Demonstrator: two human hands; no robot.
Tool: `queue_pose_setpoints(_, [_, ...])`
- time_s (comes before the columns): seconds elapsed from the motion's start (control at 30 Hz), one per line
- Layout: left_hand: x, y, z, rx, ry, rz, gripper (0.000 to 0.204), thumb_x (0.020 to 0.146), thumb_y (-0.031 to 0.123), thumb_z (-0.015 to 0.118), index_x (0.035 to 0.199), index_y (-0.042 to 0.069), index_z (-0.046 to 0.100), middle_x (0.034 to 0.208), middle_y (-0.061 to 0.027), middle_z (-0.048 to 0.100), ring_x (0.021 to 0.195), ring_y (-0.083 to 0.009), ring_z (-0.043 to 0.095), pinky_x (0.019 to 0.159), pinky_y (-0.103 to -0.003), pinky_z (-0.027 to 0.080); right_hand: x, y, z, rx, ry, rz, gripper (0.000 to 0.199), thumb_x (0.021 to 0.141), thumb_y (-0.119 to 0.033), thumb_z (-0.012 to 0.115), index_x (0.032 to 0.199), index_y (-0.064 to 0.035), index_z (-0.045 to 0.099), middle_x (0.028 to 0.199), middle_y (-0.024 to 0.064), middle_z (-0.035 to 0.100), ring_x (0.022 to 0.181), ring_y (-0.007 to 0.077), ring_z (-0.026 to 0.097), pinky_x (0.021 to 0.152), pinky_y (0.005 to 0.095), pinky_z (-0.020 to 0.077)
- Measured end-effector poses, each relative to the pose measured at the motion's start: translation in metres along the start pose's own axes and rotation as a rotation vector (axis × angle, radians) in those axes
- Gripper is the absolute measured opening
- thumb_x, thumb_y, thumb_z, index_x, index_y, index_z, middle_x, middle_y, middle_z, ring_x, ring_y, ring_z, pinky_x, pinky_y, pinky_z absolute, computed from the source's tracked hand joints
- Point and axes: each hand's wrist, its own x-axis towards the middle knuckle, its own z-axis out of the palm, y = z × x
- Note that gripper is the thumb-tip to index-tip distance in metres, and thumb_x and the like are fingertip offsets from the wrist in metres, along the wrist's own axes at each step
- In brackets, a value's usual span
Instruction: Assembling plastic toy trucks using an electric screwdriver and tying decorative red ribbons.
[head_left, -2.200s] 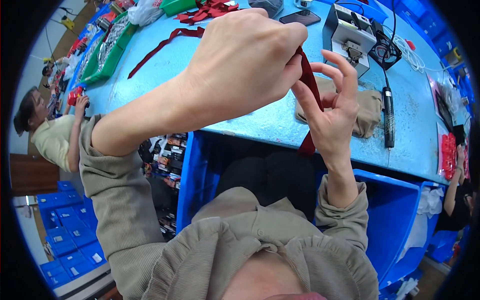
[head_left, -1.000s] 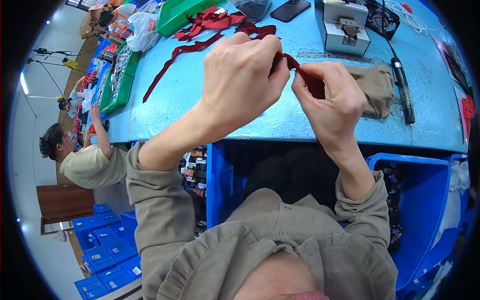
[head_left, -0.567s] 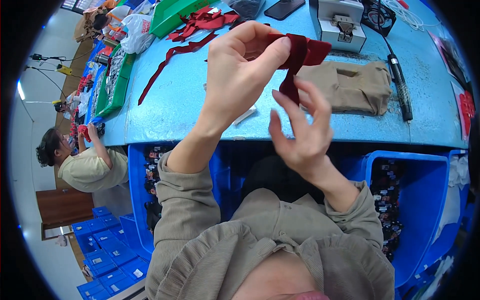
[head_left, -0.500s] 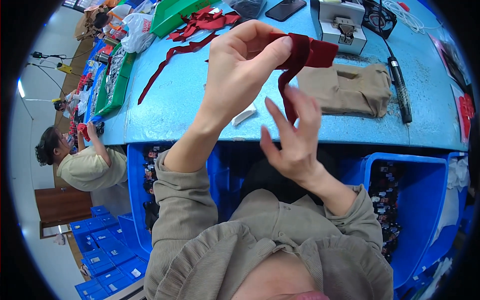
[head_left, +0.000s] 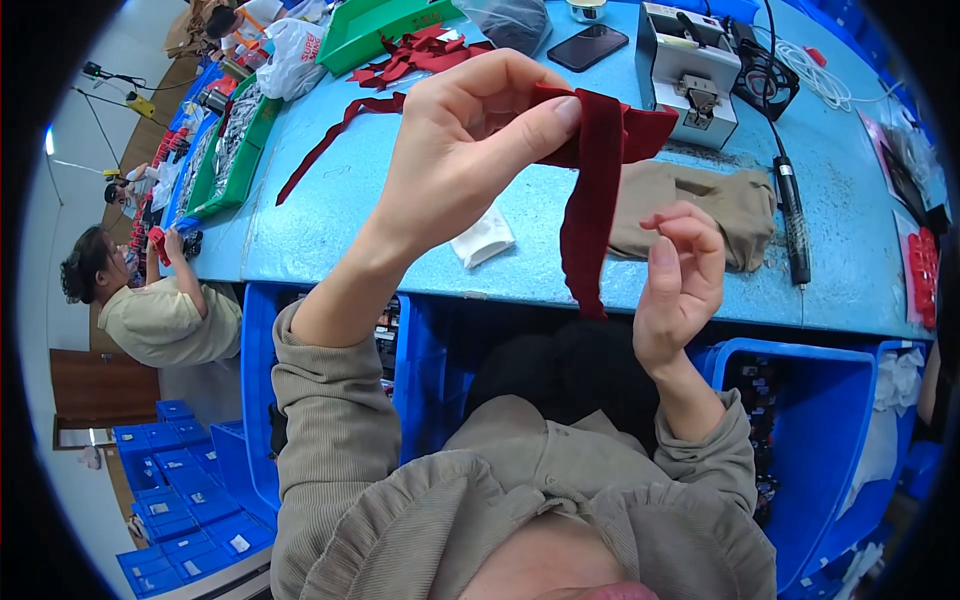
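The dark red velvet ribbon strip, soft and matte with a short nap, hangs folded over the fingers of the left hand, which is raised above the pale blue desk. The thumb and forefinger of that hand are pinched together on the fold at the top, so one flat tail drops straight down and a shorter end sticks out to the right. The right hand sits just below and to the right of the hanging tail, fingers curled loosely inward with the tips drawn near the thumb; it holds nothing and does not touch the ribbon.

Both forearms wear ribbed, khaki-grey knit sleeves. On the desk beneath the hands lies a small crumpled white paper scrap, and beside it a limp, folded piece of tan cloth. A slim black pen-shaped tool lies along the right of the cloth, its cord running back toward a boxy grey metal machine. Farther back are a flat black phone, a heap of more red ribbon pieces, one long thin red strip and green plastic trays. Blue plastic bins stand under the desk edge. At the left another person in a beige top works at the same desk.
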Motion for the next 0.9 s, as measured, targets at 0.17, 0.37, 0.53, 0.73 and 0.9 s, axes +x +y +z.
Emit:
queue_pose_setpoints(0.17, [-0.007,-0.006,0.007,0.217,0.11,0.065,0.015,0.082,0.008,0.064,0.091,-0.003,0.06,0.081,-0.0075,0.064,0.075,-0.0103,0.062,0.066,-0.022,0.05,0.024,-0.02,0.018,-0.053,-0.088,0.014,0.016,0.084,-0.007,0.063,0.094,0.0016,0.055,0.094,0.0097,0.057,0.084,0.0129,0.054,0.08,0.0252,0.0421])
queue_pose_setpoints(0.37, [-0.01,-0.016,0.003,0.645,0.204,0.459,0.016,0.072,0.0,0.069,0.086,-0.001,0.062,0.073,-0.0071,0.061,0.065,-0.0128,0.056,0.058,-0.023,0.045,0.033,-0.033,0.028,0.417,-0.115,0.527,0.02,0.087,-0.013,0.061,0.1,0.0014,0.056,0.09,0.0064,0.062,0.081,0.0106,0.06,0.073,0.0216,0.048])
queue_pose_setpoints(0.53, [-0.013,-0.019,-0.001,0.707,0.217,0.546,0.019,0.068,-0.004,0.069,0.086,0.0,0.063,0.072,-0.008,0.061,0.066,-0.0157,0.057,0.057,-0.024,0.044,0.032,-0.026,0.034,0.731,-0.033,0.707,0.022,0.086,-0.012,0.063,0.103,0.0016,0.057,0.09,0.008,0.064,0.081,0.0116,0.063,0.07,0.0215,0.0516])
queue_pose_setpoints(0.73, [-0.013,-0.023,-0.001,0.698,0.236,0.601,0.02,0.067,-0.006,0.068,0.086,0.0,0.063,0.072,-0.0079,0.06,0.065,-0.017,0.056,0.055,-0.025,0.044,0.03,-0.02,0.033,0.557,-0.172,0.74,0.031,0.086,-0.015,0.062,0.111,0.0022,0.054,0.095,0.0082,0.063,0.084,0.0129,0.062,0.075,0.0249,0.0507])
queue_pose_setpoints(0.9, [-0.013,-0.024,-0.001,0.715,0.178,0.63,0.02,0.067,-0.006,0.068,0.085,-0.001,0.063,0.071,-0.0078,0.06,0.064,-0.0173,0.055,0.054,-0.025,0.043,0.042,-0.007,0.016,0.666,-0.492,0.922,0.043,0.083,-0.02,0.066,0.117,0.0006,0.051,0.103,0.0067,0.061,0.091,0.0139,0.06,0.081,0.0296,0.0491])
